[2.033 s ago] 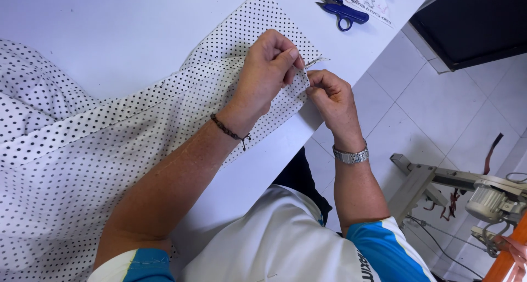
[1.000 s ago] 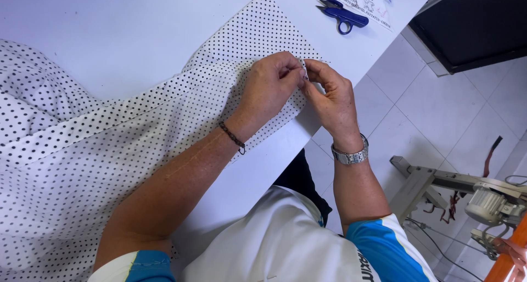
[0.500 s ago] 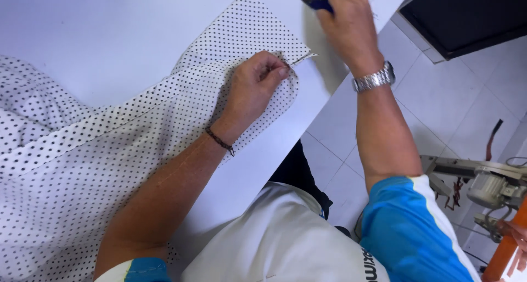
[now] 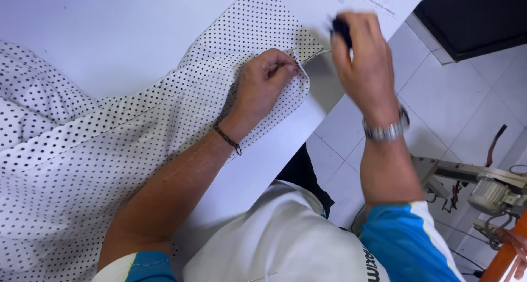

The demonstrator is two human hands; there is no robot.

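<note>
One dotted fabric [image 4: 137, 133] lay on one white table [image 4: 110, 24]. The left hand [image 4: 266, 84] pinched its edge; the right hand [image 4: 359, 57], at three o'clock, gripped one blurred dark-blue tool [image 4: 341, 26].

The fabric [image 4: 110, 150] lies on the tabletop [image 4: 110, 29] (frame's left); left hand [image 4: 263, 90] rests on it; right hand [image 4: 362, 62] just right, above the tabletop's edge.

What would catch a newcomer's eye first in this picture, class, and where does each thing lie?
First the white fabric with black polka dots, spread across the white table from the left edge to the top middle. Next the left hand, pinching the fabric's folded edge near the table's rim. Then the right hand, blurred, gripping small dark blue snips just above that edge.
</note>
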